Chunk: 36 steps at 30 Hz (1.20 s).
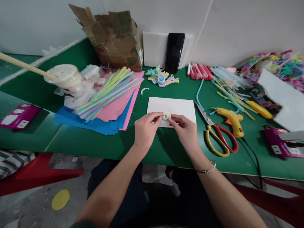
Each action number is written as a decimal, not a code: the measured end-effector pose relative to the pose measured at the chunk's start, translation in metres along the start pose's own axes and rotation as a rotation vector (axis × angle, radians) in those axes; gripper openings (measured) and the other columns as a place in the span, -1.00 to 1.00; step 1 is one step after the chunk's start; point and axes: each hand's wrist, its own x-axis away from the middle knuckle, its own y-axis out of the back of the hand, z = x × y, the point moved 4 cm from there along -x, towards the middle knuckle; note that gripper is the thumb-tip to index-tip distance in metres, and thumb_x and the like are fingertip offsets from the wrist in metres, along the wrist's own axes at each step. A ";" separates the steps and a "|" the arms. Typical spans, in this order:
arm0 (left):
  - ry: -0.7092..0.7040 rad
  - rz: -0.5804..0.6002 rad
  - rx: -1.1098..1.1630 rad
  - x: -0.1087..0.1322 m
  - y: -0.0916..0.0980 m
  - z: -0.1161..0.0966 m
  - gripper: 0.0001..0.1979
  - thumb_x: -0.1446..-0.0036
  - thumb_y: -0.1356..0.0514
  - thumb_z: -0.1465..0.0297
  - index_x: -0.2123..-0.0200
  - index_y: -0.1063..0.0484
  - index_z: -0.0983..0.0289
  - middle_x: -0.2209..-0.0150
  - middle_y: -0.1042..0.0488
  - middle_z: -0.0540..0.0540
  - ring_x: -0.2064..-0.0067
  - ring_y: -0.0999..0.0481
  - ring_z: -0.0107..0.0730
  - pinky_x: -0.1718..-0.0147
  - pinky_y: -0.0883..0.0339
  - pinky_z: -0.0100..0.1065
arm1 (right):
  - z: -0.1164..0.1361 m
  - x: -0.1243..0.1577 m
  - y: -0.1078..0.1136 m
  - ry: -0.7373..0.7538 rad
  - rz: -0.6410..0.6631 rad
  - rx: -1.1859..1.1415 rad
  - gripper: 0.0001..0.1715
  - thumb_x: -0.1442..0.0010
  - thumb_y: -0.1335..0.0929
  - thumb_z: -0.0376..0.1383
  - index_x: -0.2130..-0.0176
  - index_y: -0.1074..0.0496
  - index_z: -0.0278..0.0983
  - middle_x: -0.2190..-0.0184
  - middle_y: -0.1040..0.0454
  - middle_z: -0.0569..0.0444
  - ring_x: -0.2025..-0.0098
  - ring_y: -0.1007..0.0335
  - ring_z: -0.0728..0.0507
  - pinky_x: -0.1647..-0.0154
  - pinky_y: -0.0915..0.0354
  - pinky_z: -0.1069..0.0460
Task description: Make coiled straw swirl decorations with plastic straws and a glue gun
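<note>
A small pale coil (pixel 166 116), cream with some blue, is held between my two hands over a white sheet (pixel 172 104). My left hand (pixel 147 128) pinches the coil's left side with thumb and fingertips. On its right side, my right hand (pixel 185 129) grips it the same way; a silver bracelet circles that wrist. Beyond the sheet lie finished-looking coiled and bent pastel pieces (pixel 161 78). A short white curved piece (pixel 144 90) rests to their left.
Scissors (pixel 218 136) and a yellow glue gun (pixel 231 118) with a cord lie at right. Pastel strips (pixel 109 91) cover coloured sheets at left. A phone (pixel 175 52) leans at the back, beside a torn cardboard box (pixel 116 41). Red markers (pixel 200 71) lie back right.
</note>
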 end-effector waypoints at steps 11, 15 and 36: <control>-0.015 0.004 0.008 0.000 -0.001 0.000 -0.90 -0.05 -0.22 0.50 0.35 -0.52 0.24 0.37 -0.59 0.01 0.39 -0.57 -0.44 0.37 -0.50 -0.45 | 0.005 0.002 0.002 0.099 0.019 0.131 -0.79 -0.08 -0.36 -0.21 0.29 -0.52 -0.24 0.33 -0.53 0.04 0.30 -0.44 -0.09 0.30 -0.41 0.01; -0.003 0.024 0.007 0.000 -0.001 0.000 -0.89 -0.04 -0.22 0.51 0.35 -0.53 0.25 0.37 -0.59 0.02 0.38 -0.57 -0.43 0.36 -0.50 -0.44 | 0.008 -0.001 0.003 0.132 0.065 0.164 -0.83 -0.07 -0.36 -0.23 0.32 -0.52 -0.23 0.38 -0.49 0.06 0.34 -0.41 -0.05 0.37 -0.39 0.05; -0.025 0.027 -0.013 -0.001 0.001 -0.003 -0.90 -0.05 -0.21 0.51 0.36 -0.52 0.24 0.37 -0.60 0.02 0.38 -0.57 -0.42 0.37 -0.49 -0.43 | -0.002 -0.005 0.002 -0.004 0.123 0.038 -0.76 0.03 -0.43 -0.17 0.33 -0.52 -0.26 0.39 -0.53 0.06 0.36 -0.41 -0.07 0.45 -0.34 0.05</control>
